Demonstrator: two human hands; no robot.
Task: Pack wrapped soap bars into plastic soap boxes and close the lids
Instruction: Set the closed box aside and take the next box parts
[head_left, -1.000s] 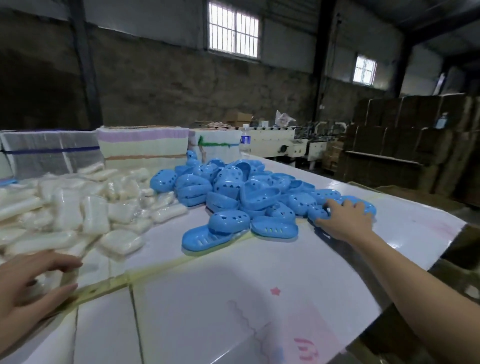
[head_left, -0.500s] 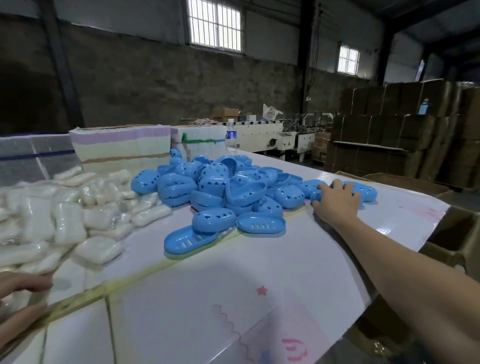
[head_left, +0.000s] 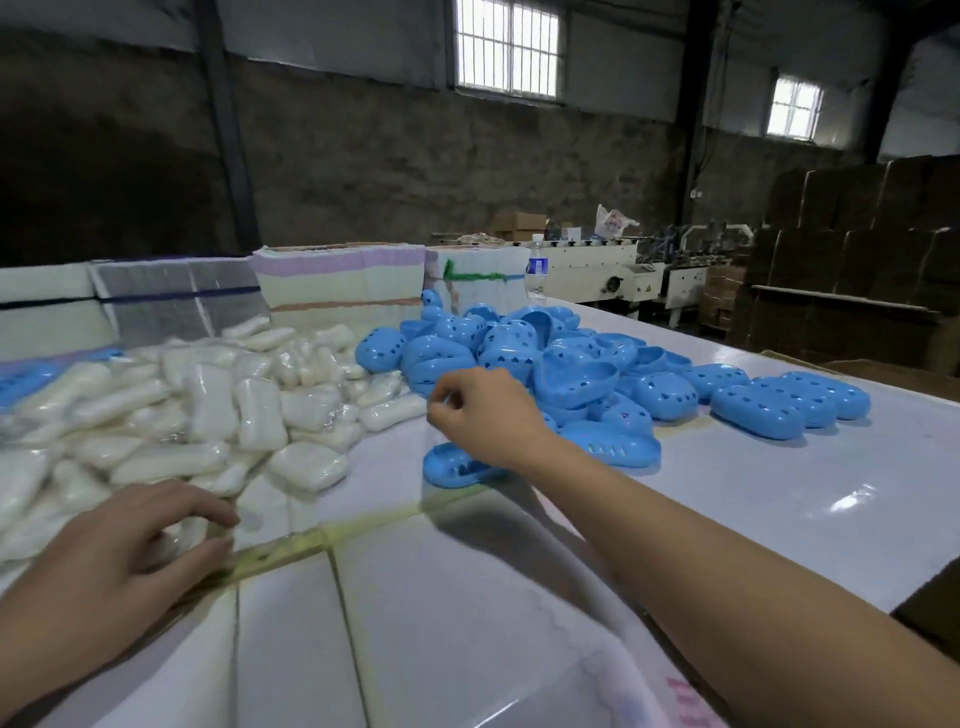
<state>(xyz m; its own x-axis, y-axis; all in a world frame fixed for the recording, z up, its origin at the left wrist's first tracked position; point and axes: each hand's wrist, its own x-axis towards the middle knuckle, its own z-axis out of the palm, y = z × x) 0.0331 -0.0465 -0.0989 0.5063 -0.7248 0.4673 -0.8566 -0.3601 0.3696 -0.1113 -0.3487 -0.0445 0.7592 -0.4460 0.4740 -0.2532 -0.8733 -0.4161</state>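
Soap bars, each in clear wrap, lie heaped on the left half of the white bench, and a pile of blue soap boxes takes up the middle and right of it. The left hand rests at the near edge of the soap heap, fingers loosely curved, thumb and forefinger close on either side of a wrapped bar; I cannot tell whether it actually grips one. The right hand hangs over the near side of the blue pile, fingers curled in with nothing visibly between them. Just under its wrist lies a slotted blue tray half, flat on the bench. Three closed boxes sit apart at the right end of the pile. Behind the heaps stand bundled stacks of flat cartons and a water bottle.
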